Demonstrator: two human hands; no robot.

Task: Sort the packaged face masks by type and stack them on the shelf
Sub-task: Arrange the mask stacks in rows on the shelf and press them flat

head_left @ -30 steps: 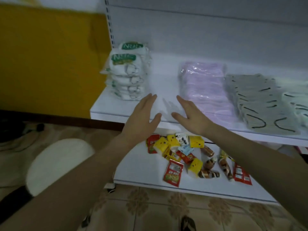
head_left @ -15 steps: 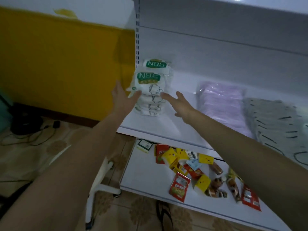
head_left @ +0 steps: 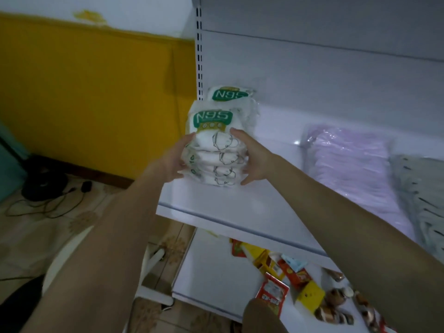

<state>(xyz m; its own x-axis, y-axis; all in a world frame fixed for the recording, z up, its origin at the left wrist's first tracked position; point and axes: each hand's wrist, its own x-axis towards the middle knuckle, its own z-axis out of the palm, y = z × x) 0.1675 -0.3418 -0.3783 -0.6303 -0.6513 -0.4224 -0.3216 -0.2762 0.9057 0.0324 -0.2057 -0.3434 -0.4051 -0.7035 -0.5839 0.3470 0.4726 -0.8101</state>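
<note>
- Head view, so: left hand (head_left: 176, 159) is wrapping round the left side of the N95 stack (head_left: 216, 150), and right hand (head_left: 252, 159) is clamping the right side with its thumb down low by the board. Both are gripping it.
- The stack is sitting on the upper shelf (head_left: 216, 205), far left end, right next to the slotted upright (head_left: 199, 56).
- White board is showing between the stack and the shelf's front edge, and across to the purple mask pile (head_left: 353, 169).
- The grey mask pile (head_left: 418, 188) is lying just beside the purple one, running off the frame's right edge.
- The lower shelf (head_left: 211, 280) is sticking out further, with snack packets (head_left: 295, 277) scattered on its right part.
</note>
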